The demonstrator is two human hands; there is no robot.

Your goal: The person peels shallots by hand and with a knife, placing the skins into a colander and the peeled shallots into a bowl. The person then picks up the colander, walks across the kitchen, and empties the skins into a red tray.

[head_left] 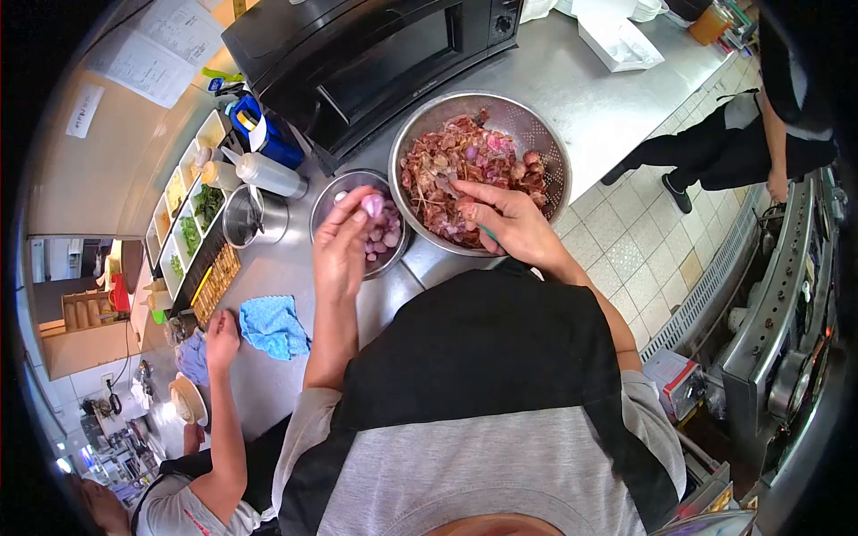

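My left hand (339, 239) pinches a peeled pink-purple shallot (372, 205) over a small metal bowl (316, 212) that holds more peeled shallots (384, 237). Over the near part of a large steel colander (561, 165), my right hand (514, 223) is closed on a small knife (445, 186). The knife's blade points to the upper left, and a bit of green handle shows below my fingers. Reddish-brown skins and unpeeled shallots (456, 147) fill the colander. My right palm hides most of the handle.
A black oven (384, 67) stands behind the bowls. To the left are a squeeze bottle (268, 174), a metal pot (254, 219), trays of herbs (189, 234) and a blue cloth (271, 327). One co-worker's hand (222, 339) is at lower left; another person (742, 143) stands right.
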